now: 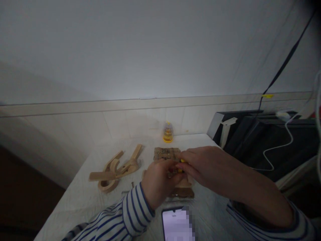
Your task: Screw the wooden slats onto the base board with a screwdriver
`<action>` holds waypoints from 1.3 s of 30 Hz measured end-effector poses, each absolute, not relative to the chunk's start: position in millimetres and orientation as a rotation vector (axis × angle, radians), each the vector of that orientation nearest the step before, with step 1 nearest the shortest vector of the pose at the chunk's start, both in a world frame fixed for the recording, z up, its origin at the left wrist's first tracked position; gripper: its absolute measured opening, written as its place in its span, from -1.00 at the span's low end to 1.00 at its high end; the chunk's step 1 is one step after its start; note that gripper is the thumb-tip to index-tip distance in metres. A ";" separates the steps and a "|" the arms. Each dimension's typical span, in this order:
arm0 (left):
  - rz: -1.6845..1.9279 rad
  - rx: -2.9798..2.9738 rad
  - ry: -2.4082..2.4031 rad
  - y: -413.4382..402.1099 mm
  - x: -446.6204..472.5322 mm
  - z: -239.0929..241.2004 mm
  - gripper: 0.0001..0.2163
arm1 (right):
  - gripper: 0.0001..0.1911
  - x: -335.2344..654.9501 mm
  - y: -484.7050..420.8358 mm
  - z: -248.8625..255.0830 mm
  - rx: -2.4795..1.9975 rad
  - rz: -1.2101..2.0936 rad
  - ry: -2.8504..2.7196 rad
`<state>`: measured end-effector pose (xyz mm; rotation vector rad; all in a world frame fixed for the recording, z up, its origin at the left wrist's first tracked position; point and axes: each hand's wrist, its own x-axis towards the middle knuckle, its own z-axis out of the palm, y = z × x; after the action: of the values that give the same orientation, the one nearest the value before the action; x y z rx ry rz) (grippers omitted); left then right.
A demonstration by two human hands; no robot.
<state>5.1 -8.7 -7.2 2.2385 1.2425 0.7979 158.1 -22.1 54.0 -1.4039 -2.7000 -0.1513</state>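
My right hand [207, 167] reaches in from the right, its fingers closed on a small yellow piece that looks like a screwdriver handle [182, 161]. Close against it, my left hand [158, 180] is closed too, fingertips pinched together; what they hold is mostly hidden. Both hands are above a brown printed package [166, 152] on the table. Beneath the fingers shows a pale wooden piece [186, 182], partly covered. A dome-topped case with a yellow base [168, 134], apparently a screwdriver bit set, stands beyond the package.
Curved wooden parts [115, 172] lie joined or overlapping on the left of the white-covered table [82, 187]. A small screw or bolt [132, 184] is near my left sleeve. A phone [175, 222] lies in front. Dark panels [281, 137] and a white cable [269, 152] are at right.
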 end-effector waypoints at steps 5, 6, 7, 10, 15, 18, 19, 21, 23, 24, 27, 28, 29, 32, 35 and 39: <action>0.810 2.231 1.269 -8.7 5.1 -7.9 -0.89 | -0.85 159.7 -21.2 56.8 -1.344 -0.044 -2.676; 0.818 2.234 1.254 -8.7 5.0 -7.7 -0.89 | -0.86 160.7 -21.3 57.2 -1.310 -0.016 -2.677; 0.824 2.237 1.240 -8.7 5.0 -7.6 -0.89 | -0.88 161.8 -21.6 57.6 -1.277 0.013 -2.678; 0.820 2.242 1.212 -8.5 4.7 -7.9 -0.90 | -0.91 164.2 -23.1 58.3 -1.220 0.079 -2.684; 0.817 2.217 1.182 -7.8 3.7 -8.5 -0.91 | -0.84 163.9 -23.3 57.7 -1.213 0.098 -2.693; 0.791 2.221 1.154 -7.2 3.3 -7.4 -0.88 | -0.84 163.2 -22.4 56.6 -1.256 0.073 -2.682; 0.775 2.222 1.140 -7.1 3.2 -6.9 -0.88 | -0.84 163.0 -22.2 56.2 -1.271 0.055 -2.678; 0.759 2.213 1.113 -7.0 3.0 -5.9 -0.87 | -0.84 162.6 -21.8 55.4 -1.287 0.005 -2.676; 0.759 2.196 1.098 -7.1 2.6 -5.7 -0.87 | -0.85 162.1 -21.5 54.8 -1.282 -0.048 -2.687; 0.762 2.187 1.093 -7.2 2.3 -6.1 -0.86 | -0.86 161.8 -21.4 54.6 -1.278 -0.070 -2.689; 0.763 2.175 1.084 -6.9 1.5 -8.1 -0.86 | -0.87 161.1 -21.5 54.1 -1.280 -0.102 -2.692; 0.762 2.174 1.086 -6.7 1.3 -8.8 -0.86 | -0.88 160.9 -21.6 54.0 -1.286 -0.108 -2.691; 0.757 2.173 1.083 -6.5 1.3 -9.3 -0.86 | -0.88 160.9 -21.8 53.7 -1.293 -0.117 -2.687; 0.733 2.162 1.050 -5.9 1.7 -8.9 -0.85 | -0.88 161.3 -21.8 52.3 -1.310 -0.164 -2.685; 0.718 2.160 1.009 -6.2 1.9 -5.9 -0.85 | -0.88 162.1 -21.7 50.2 -1.306 -0.201 -2.687; 0.709 2.158 0.983 -6.6 1.2 -2.6 -0.86 | -0.88 162.5 -22.7 48.2 -1.331 -0.223 -2.702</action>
<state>1.2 -6.6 -2.6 2.1577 0.9832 0.7086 162.5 -22.7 48.2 -1.3307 -2.7022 -0.2231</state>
